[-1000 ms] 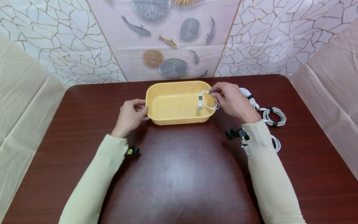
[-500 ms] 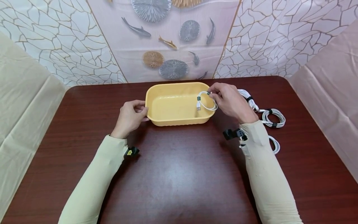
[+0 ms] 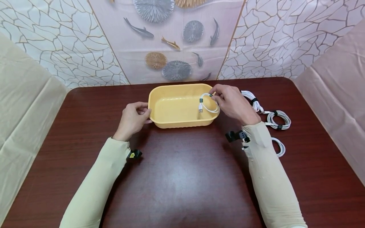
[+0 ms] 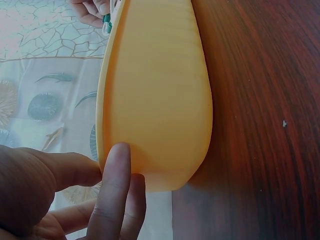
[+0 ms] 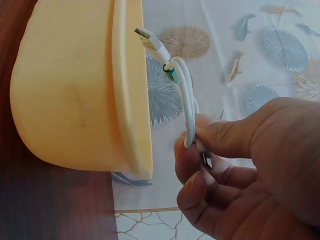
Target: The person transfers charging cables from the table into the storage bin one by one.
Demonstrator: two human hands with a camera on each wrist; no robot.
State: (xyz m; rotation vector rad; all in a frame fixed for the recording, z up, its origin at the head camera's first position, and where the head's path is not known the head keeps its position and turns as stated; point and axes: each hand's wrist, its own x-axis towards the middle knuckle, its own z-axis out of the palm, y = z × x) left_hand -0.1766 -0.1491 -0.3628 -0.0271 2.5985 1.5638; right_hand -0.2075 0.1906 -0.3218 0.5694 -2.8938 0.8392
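Observation:
A yellow plastic tub [image 3: 182, 121] stands on the dark wooden table. At its left end my left hand [image 3: 133, 119] holds the rim; in the left wrist view, fingers [image 4: 118, 175] lie against the outer wall. Above the tub's right end my right hand [image 3: 232, 103] pinches a coiled white USB cable [image 3: 201, 106] between thumb and fingertips. The loop hangs over the tub's inside, its USB plug pointing down in the head view. A dark green tie binds the coil, and the right wrist view shows the cable's small second plug [image 5: 206, 160] by my fingers.
On the table right of my right arm lie several more coiled white cables: one coil [image 3: 249, 95] behind the hand, a second coil [image 3: 278, 119] with black ties, and another coil [image 3: 280, 147] partly hidden by my sleeve. Patterned cloth walls [image 3: 265, 41] stand behind the table.
My right hand has shifted slightly left, carrying the cable a little further over the tub. My left hand and the tub stay in place.

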